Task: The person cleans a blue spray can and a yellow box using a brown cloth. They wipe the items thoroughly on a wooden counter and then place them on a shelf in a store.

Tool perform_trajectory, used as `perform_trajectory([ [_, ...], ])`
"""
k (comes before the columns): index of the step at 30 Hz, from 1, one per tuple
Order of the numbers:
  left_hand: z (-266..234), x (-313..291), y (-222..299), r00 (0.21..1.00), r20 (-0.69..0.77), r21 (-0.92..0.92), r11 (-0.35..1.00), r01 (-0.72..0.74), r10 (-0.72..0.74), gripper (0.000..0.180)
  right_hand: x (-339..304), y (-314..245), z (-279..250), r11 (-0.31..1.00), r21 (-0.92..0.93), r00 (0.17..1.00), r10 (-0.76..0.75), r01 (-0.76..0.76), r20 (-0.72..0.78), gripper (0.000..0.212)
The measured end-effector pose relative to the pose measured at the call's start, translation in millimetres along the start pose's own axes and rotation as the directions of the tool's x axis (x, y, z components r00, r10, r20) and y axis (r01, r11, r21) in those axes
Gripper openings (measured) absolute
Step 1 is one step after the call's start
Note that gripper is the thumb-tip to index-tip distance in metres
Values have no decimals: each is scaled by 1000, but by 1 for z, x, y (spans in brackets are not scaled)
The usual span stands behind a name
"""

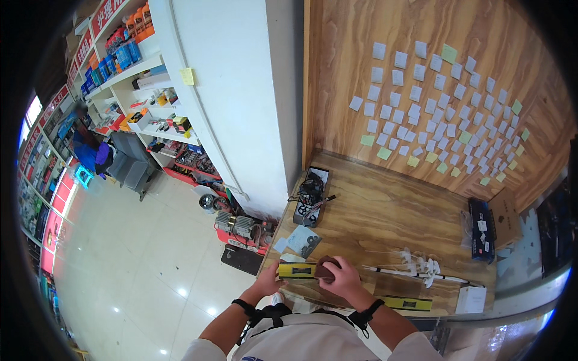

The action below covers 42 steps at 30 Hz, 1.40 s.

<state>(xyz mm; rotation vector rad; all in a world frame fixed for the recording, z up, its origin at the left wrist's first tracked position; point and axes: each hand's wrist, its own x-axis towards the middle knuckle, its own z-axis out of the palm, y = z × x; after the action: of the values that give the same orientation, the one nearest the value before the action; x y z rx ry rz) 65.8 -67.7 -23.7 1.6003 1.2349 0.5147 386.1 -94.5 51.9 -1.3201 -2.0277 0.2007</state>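
1. At the near edge of the counter (pixel 385 216), a yellow-and-black bar (pixel 296 270) lies flat, with a dark brown block (pixel 326 269) at its right end.
2. Left hand (pixel 269 280) holds the bar's left end at the counter edge; its fingers curl around that end, though how tightly is hard to tell.
3. Right hand (pixel 343 278) rests over the block, fingers together and wrapped on it, covering most of it.
4. To do this well, I judge the left hand should pin the bar steady while the right keeps the block square against it, pressing evenly so nothing slides off the edge.
5. Beside the right hand lie white clip-like parts on a thin rod (pixel 421 271), near but apart; a second yellow-black bar (pixel 407 303) sits at the edge further right.
6. A tray of cables (pixel 311 197) stands well back, with a paper sheet (pixel 301 239) between it and the bar.
7. Hidden: the block's underside and where it meets the bar. The block's kind is too small to make out, and both thumbs are unclear.
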Motion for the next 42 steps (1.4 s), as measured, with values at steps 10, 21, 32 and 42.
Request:
perform_trajectory([
  [10,51,33,119,931,157,771,549,-324,329,116,-46,38,-20,947,53,942,322,-318,-100,50],
  [21,63,62,103,973,185,660,717,-226,136,85,-50,44,-27,938,55,937,345,-342,-62,51],
  [32,38,35,-8,989,94,400,906,-140,111,85,5,-8,-13,986,133,993,110,-104,-44,51],
  [42,36,25,-92,993,-66,-29,995,-97,95,61,15,-42,136,984,59,954,-176,166,244,54],
])
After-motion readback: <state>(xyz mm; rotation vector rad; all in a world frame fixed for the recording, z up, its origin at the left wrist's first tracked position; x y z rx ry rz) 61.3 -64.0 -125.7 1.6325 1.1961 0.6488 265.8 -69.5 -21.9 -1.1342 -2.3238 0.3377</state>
